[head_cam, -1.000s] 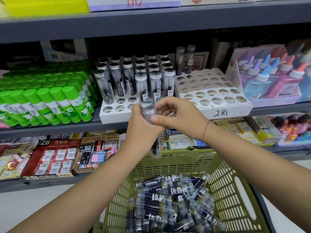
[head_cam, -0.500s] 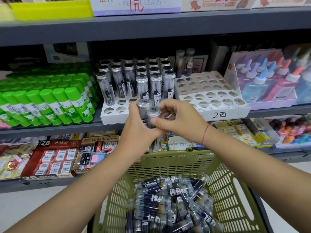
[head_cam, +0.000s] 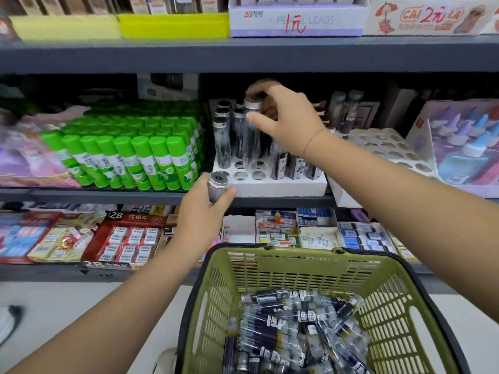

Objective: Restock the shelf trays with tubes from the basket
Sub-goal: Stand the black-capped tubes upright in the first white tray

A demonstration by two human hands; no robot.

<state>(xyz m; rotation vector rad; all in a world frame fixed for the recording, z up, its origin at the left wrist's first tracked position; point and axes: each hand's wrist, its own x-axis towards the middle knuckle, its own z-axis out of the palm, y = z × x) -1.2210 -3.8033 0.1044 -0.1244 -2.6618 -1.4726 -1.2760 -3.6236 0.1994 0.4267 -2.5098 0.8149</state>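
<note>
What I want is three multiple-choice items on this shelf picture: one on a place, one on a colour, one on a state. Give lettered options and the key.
1. Where is the tube in the right hand?
A. on the floor
B. over the white tray
C. inside a drawer

2. What colour is the basket?
A. olive green
B. red
C. blue

3. What is the left hand doing?
A. hanging open and empty
B. gripping the basket handle
C. gripping a second tube

Key:
1 B: the right hand holds the tube near its cap, over the tray's holes.
2 A: its slatted walls are olive green under a dark rim.
3 C: its fingers curl round the second tube, whose cap sticks out above them.
</note>
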